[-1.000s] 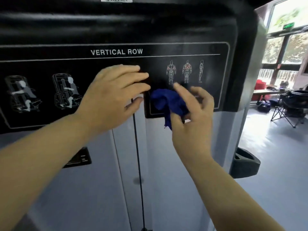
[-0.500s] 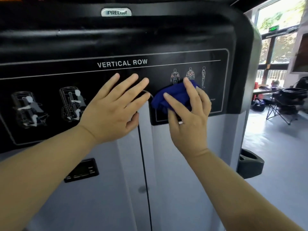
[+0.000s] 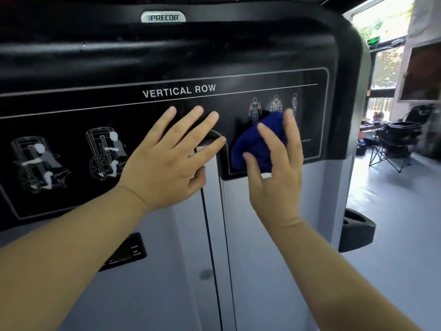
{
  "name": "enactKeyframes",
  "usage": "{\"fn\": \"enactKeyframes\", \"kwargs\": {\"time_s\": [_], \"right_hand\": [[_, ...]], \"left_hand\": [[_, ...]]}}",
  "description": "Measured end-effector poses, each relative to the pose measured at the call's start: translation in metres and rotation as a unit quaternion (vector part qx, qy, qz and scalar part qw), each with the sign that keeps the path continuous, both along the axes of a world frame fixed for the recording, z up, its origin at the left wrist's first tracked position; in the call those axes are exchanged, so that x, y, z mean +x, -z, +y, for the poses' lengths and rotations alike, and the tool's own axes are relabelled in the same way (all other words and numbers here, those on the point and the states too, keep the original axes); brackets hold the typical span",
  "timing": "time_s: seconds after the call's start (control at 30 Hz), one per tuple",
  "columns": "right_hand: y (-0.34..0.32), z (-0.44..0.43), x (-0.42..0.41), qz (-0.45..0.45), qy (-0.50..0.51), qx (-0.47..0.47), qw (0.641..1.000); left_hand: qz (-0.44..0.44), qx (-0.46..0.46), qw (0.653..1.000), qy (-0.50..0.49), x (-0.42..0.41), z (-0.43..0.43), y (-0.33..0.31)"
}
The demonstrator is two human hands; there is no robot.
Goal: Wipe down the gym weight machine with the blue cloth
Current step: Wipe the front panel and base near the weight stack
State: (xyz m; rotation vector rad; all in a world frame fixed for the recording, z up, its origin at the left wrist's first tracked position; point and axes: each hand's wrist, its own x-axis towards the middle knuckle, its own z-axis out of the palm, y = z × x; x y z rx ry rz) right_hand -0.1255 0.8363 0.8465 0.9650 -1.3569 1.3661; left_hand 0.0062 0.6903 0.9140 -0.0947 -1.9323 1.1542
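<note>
The weight machine [image 3: 274, 247] fills the view: a black instruction panel [image 3: 95, 96] reading "VERTICAL ROW" sits above grey shrouds. A bunched blue cloth [image 3: 257, 144] lies against the panel's lower right part, below the muscle diagrams. My right hand [image 3: 274, 173] presses it there with straight, spread fingers. My left hand [image 3: 167, 163] rests flat on the panel just left of the cloth, fingers spread, holding nothing.
A black cable [image 3: 210, 247] runs down the slot between the grey shrouds. A small black display [image 3: 126, 253] sits low on the left shroud. A black rounded part [image 3: 355, 230] juts out at the right. Folding chairs [image 3: 398, 139] stand on the grey floor by the windows.
My right hand went from pinching the hanging cloth to pressing it flat on the panel, then slid it slightly up and right. My left hand's fingers straightened and spread.
</note>
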Motion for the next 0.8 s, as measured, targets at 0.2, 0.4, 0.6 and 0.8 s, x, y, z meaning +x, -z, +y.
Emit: {"fn": "enactKeyframes", "kwargs": {"time_s": [0.2, 0.4, 0.6, 0.8], "right_hand": [[0.078, 0.005, -0.006, -0.019, 0.055, 0.089, 0.994], [0.074, 0.013, -0.012, -0.023, 0.028, 0.056, 0.998], [0.016, 0.023, -0.032, -0.046, 0.046, -0.003, 0.998], [0.102, 0.040, -0.028, -0.070, 0.066, 0.126, 0.987]], "left_hand": [[0.012, 0.004, 1.000, 0.013, -0.003, -0.001, 0.001], [0.012, 0.001, 1.000, 0.020, -0.002, -0.001, 0.001], [0.010, -0.004, 1.000, 0.018, -0.001, -0.001, 0.001], [0.003, 0.000, 1.000, 0.008, -0.001, 0.003, 0.000]]}}
